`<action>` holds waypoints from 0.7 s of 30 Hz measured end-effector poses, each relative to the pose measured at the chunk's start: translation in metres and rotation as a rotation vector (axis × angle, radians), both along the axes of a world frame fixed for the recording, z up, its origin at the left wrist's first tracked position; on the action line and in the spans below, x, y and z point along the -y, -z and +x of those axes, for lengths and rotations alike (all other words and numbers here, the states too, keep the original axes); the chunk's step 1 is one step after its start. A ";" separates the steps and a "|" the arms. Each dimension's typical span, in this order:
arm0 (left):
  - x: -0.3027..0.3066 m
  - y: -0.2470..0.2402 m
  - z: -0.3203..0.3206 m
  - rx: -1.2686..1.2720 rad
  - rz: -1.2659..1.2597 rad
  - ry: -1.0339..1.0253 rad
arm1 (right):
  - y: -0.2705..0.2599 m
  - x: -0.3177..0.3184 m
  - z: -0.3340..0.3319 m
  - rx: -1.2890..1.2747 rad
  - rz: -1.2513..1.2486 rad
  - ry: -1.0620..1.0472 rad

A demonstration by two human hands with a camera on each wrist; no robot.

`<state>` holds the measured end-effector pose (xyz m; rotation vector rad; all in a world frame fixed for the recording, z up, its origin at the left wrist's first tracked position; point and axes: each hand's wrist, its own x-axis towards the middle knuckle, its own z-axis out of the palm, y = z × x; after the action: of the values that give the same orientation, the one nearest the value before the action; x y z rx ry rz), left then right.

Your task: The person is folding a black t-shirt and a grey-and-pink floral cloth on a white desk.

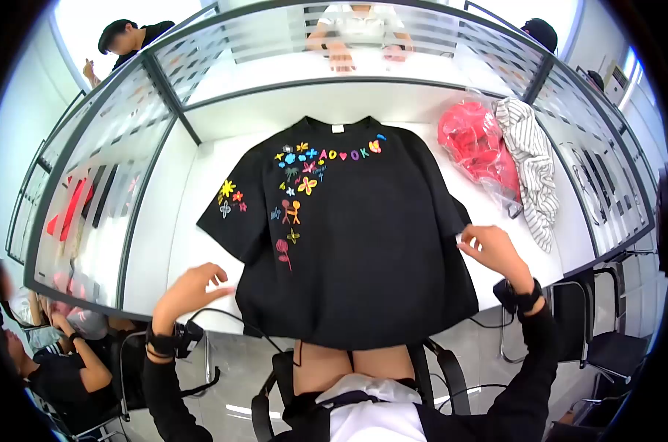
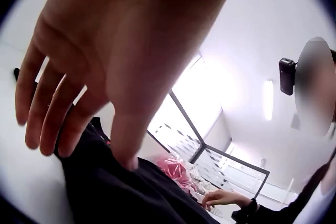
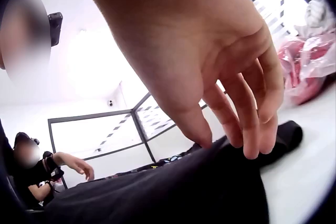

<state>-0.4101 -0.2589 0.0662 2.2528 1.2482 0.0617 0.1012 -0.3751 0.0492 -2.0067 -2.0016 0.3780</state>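
A black short-sleeved T-shirt (image 1: 378,221) lies spread on the white table, neck towards the far side. Colourful drawings, letters and a heart cover its upper left part, with flowers on the left sleeve. My left hand (image 1: 194,289) hovers beside the shirt's lower left edge, fingers loosely bent and holding nothing; the left wrist view shows its palm (image 2: 105,50) with fingers spread over the white surface and thumb above the cloth. At the right sleeve's hem, my right hand (image 1: 494,250) has its fingertips right at the black cloth, thumb (image 3: 197,127) and fingers apart.
A clear plastic bag with something red (image 1: 477,144) lies at the table's back right, next to a striped white cloth (image 1: 529,162). Framed glass partitions (image 1: 356,48) surround the table. Another person sits across, others at the left. A chair (image 1: 455,379) is beneath me.
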 end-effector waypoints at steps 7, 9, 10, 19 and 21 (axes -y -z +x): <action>0.082 0.054 0.004 0.068 0.206 0.036 | 0.019 0.083 -0.017 -0.239 -0.013 -0.259; 0.091 0.054 0.026 0.048 0.249 -0.028 | 0.024 0.094 -0.027 -0.071 0.003 -0.285; 0.092 0.062 0.033 0.070 0.350 -0.022 | 0.030 0.099 -0.032 0.033 0.051 -0.288; 0.084 0.060 0.032 0.359 0.333 -0.023 | 0.059 0.108 -0.021 -0.227 0.152 -0.226; 0.067 0.058 0.029 0.564 0.212 -0.106 | 0.052 0.096 -0.022 -0.463 0.193 -0.203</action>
<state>-0.3806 -0.3264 0.0084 2.1147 1.0789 0.8414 0.0794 -0.4707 -0.0032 -1.4439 -1.8626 0.6048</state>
